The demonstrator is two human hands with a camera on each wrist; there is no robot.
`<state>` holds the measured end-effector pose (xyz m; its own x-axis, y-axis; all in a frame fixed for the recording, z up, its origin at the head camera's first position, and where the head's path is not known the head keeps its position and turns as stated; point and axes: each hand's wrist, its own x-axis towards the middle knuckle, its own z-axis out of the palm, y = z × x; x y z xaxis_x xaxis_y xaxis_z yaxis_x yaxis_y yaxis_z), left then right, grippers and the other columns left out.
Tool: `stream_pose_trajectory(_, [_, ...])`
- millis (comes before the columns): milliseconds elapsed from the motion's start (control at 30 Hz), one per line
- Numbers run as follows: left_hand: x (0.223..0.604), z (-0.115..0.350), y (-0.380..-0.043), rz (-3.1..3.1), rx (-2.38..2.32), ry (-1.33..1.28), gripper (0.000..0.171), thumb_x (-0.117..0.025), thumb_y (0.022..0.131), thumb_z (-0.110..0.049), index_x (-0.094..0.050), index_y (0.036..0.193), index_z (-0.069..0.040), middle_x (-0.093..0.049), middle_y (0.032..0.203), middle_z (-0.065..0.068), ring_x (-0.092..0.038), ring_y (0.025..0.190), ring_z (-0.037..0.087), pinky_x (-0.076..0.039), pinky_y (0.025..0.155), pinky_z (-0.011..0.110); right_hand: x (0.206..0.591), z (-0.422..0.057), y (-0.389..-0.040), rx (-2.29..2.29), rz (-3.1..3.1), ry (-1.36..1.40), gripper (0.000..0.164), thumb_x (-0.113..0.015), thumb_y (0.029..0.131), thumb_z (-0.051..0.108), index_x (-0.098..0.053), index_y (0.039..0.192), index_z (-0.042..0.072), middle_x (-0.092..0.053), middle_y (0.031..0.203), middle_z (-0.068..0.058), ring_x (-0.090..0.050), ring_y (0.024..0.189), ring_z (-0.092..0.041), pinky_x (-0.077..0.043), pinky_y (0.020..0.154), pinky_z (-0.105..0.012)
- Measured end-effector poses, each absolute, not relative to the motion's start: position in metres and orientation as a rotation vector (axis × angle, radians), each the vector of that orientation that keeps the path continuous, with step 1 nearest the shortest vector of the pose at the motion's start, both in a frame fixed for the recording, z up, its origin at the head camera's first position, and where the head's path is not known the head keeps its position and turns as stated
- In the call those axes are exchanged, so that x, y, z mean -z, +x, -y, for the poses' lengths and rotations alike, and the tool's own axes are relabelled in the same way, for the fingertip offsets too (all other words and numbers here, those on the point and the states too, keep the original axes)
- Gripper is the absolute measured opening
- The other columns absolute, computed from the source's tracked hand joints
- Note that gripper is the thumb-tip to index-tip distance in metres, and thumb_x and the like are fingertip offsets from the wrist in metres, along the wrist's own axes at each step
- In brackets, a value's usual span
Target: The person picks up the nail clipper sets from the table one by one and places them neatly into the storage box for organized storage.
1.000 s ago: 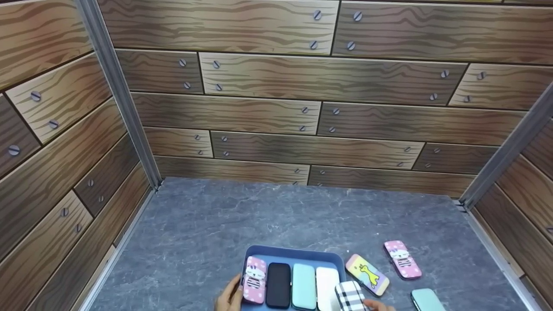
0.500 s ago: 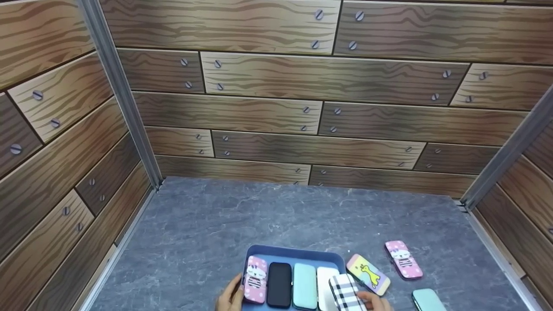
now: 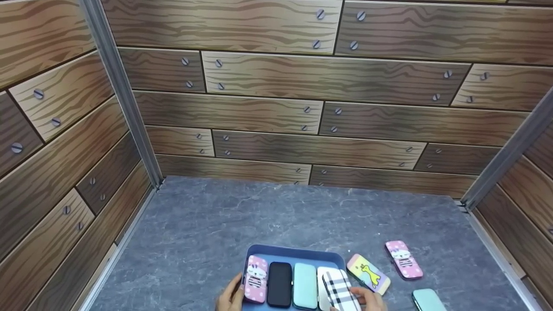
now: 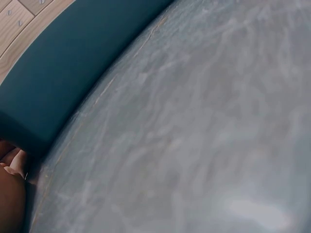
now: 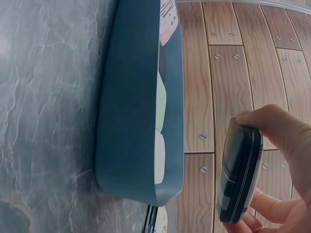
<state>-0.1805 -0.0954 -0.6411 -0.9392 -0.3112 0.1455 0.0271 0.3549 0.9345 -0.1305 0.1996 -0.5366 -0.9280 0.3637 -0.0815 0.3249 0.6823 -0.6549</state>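
Note:
My right hand (image 3: 370,299) pinches a small flat case (image 3: 341,288) with black-and-white plaid, tilted above the right end of a blue box (image 3: 293,250). In the right wrist view, the thumb and fingers grip the case's (image 5: 239,174) opposite ends, clear of the box wall (image 5: 129,107). My left hand (image 3: 229,296) holds the box's left side; its fingers are mostly hidden in the left wrist view. In the box lie a pink cat case (image 3: 255,278), a black case (image 3: 279,285), a mint case (image 3: 305,286) and a white case (image 3: 322,293), partly covered by the plaid one.
Right of the box lie a yellow giraffe case (image 3: 368,274), a second pink cat case (image 3: 404,259) and another mint case (image 3: 427,300), cut by the frame edge. Wood-patterned walls (image 3: 259,112) enclose the grey marbled tabletop (image 3: 224,216).
My right hand has carried the plaid case leftward, from the box's right rim to over the white case. My left hand and the box have stayed in place.

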Motion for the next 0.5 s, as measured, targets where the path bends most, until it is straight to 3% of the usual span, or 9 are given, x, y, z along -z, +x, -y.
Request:
stream_pose_trajectory(167, [0.639,0.096,-0.180,2.331,1.635,0.266,0.030,-0.058,0.088,-0.007,-0.065,0.118,-0.004,-0.067,0.112,0.013,-0.061,0.102,0.015,-0.047,0.087,0.020,0.532,-0.190,-0.129,-1.048,2.793,-0.556,0.090,-0.082,0.046,0.066,-0.061,0.108,0.004,-0.050,0.088,-0.009,-0.049,0.074,-0.019,-0.042,0.062,-0.032])
stream_pose_trajectory(367, [0.634,0.096,-0.182,2.396,1.703,0.326,0.031,-0.056,0.091,-0.013,-0.064,0.120,-0.008,-0.065,0.116,0.013,-0.060,0.107,0.023,-0.050,0.088,0.032,0.533,-0.185,-0.132,-1.064,2.795,-0.543,0.084,-0.084,0.049,0.060,-0.060,0.108,0.005,-0.049,0.088,-0.007,-0.048,0.073,-0.018,-0.042,0.062,-0.030])
stream_pose_trajectory(500, [0.634,0.097,-0.182,2.398,1.717,0.337,0.031,-0.056,0.091,-0.013,-0.064,0.121,-0.007,-0.065,0.115,0.014,-0.060,0.105,0.023,-0.050,0.086,0.030,0.537,-0.189,-0.135,-1.123,2.814,-0.490,0.081,-0.085,0.051,0.056,-0.061,0.109,0.005,-0.049,0.088,-0.007,-0.049,0.074,-0.017,-0.043,0.062,-0.030])
